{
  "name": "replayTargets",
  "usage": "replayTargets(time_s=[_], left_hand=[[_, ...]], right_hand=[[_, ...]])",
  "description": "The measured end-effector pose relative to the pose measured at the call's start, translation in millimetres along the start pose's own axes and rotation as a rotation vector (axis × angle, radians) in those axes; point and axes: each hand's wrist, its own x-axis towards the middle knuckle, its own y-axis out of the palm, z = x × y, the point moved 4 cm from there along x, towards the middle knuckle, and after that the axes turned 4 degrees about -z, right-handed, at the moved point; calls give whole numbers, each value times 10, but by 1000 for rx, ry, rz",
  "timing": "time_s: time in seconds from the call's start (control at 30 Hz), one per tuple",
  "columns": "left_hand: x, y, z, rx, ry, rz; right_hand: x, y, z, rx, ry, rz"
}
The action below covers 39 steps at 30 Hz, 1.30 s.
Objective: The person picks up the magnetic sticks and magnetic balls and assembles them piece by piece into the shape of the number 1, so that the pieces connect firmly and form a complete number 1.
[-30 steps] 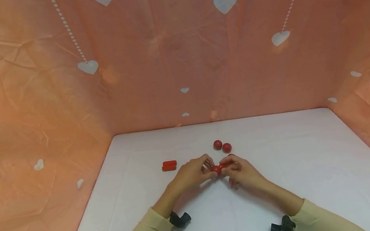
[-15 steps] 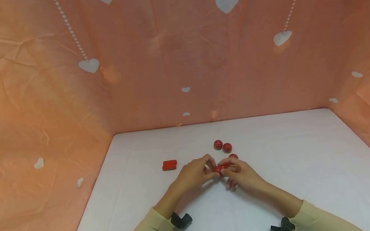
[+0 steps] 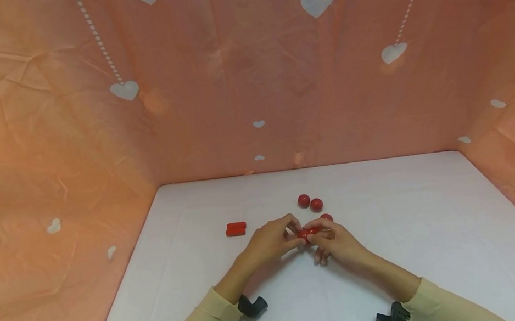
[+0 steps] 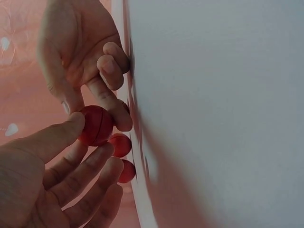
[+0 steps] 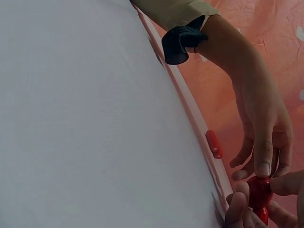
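A red ball [image 4: 96,125] with a thin seam is pinched between the thumb and fingers of my left hand [image 3: 270,240]. My right hand [image 3: 338,240] comes in from the other side, its thumb and fingers closed at a short red rod [image 5: 261,214] that meets the ball. In the left wrist view my right hand's thumb and a finger reach right to the ball's surface. Its other fingers curl loosely below. Just behind the right hand's fingers sits another red ball [image 3: 326,218], partly covered by them.
Two more red balls, a farther one [image 3: 303,201] and a nearer one [image 3: 316,205], lie side by side beyond my hands. Left of my left hand, two red rods [image 3: 236,229] lie against each other on the white table [image 3: 391,185]. An orange cloth [image 3: 209,106] surrounds the table.
My left hand and the held ball have shifted slightly right, bringing ball and rod closer together. More of the ball behind my right hand shows now.
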Motion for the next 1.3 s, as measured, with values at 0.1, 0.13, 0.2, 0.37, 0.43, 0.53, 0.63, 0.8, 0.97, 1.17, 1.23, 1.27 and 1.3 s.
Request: replayTargets(time_s=[0.1,0.13,0.2,0.37,0.43,0.53,0.63,0.8,0.97,1.17,1.23,1.27,1.3], left_hand=[[1,2,-3,1,1,5],[2,0,-6,1,4,7],[5,-8,-13,1,10,10],[12,-41,1,-6,26,12],[10,-65,22,-6,19,10],[8,-115,63,-10,-6,4],[8,-173,107,-12,-24,-5],[20,-288,182,-14,-32,-11],[34,-442,270,38,-35,-62],[17,-618,390,89,-42,-106],[8,-669,431,93,-46,-115],[3,-692,453,97,-50,-119],[1,-712,480,97,-55,-119]], right_hand=[[0,-1,-11,6,13,-9],[-1,0,-13,8,16,-12],[0,2,-9,12,11,-16],[-3,8,-4,19,-3,-30],[-2,7,-10,18,-2,-43],[-4,4,-19,5,6,-66],[-10,2,-15,-9,5,-80],[-22,-4,-3,-13,-1,-90],[-20,-26,-7,-39,-13,-107],[-10,-50,-40,-73,28,-151],[-3,-56,-58,-70,55,-166],[0,-56,-65,-66,66,-172],[3,-57,-71,-63,75,-177]])
